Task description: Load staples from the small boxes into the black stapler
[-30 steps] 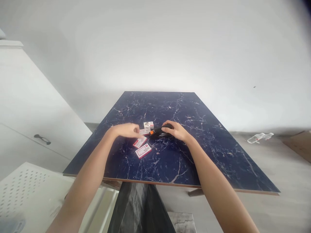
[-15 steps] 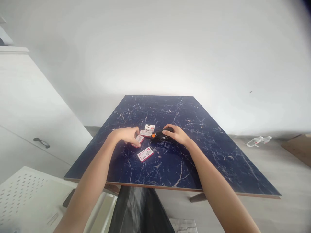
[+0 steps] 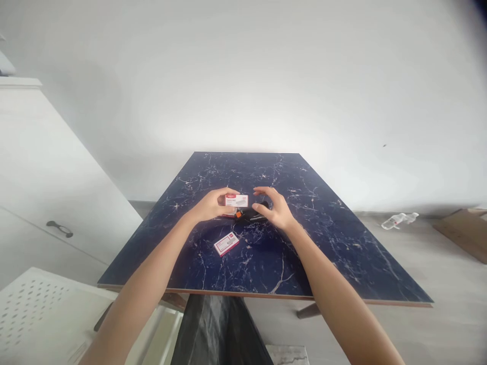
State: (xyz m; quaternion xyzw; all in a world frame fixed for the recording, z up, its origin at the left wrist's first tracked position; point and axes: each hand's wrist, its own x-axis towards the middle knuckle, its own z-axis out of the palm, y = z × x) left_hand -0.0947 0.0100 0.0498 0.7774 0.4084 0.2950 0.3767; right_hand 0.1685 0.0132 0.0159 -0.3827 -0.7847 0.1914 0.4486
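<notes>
Between the fingers and thumb of my left hand (image 3: 211, 205) is a small white and red box (image 3: 237, 201), lifted above the table with its printed face toward me. My right hand (image 3: 277, 209) is just to the right of that box, thumb and fingers apart, with nothing between them. Below the raised box lies a black object with an orange part (image 3: 239, 215), partly hidden by my right thumb; its kind I cannot make out. Another white and red box (image 3: 228, 214) shows partly behind my left fingers. Nearer to me, a flat white box with red edges (image 3: 227, 244) lies on its own.
The dark blue marbled table (image 3: 274, 268) stands close to a white wall. A white cabinet (image 3: 49, 167) is at the left, with a perforated white surface (image 3: 34, 309) below it. On the floor at right are a clear plastic bottle (image 3: 399, 220) and a cardboard box (image 3: 462, 230).
My left hand has raised the white and red box from the table and moved right. My right hand has let go of the black object and opened beside the box.
</notes>
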